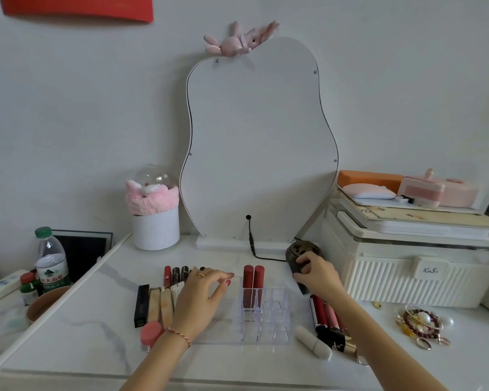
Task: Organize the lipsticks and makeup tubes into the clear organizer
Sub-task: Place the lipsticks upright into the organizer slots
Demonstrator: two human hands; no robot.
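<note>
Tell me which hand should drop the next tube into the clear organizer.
Probably the right hand: it already grips a dark tube right beside the clear organizer, whose slots next to the two red lipsticks look free. The left hand rests open on the organizer's left part, holding nothing.

Looking like a home dressing/vanity corner, not a shop or lab. A wavy-edged mirror (259, 142) is standing at the back of a white marble-look tabletop (76, 331), leaning against a plain wall, with a pink plush rabbit (239, 40) sitting on its top edge. Left of the mirror a pink fluffy headband (151, 197) is sitting on a white round box (156, 228). Right of the mirror a cream ribbed storage case (418, 275) is carrying stacked trays and pink gadgets. In front of the mirror lipsticks (253, 276) are standing in a clear organizer (261, 317) (more tubes lying either side), and bracelets and rings (422, 324) are lying front-right. A water bottle (51, 259) is standing far left.
</note>
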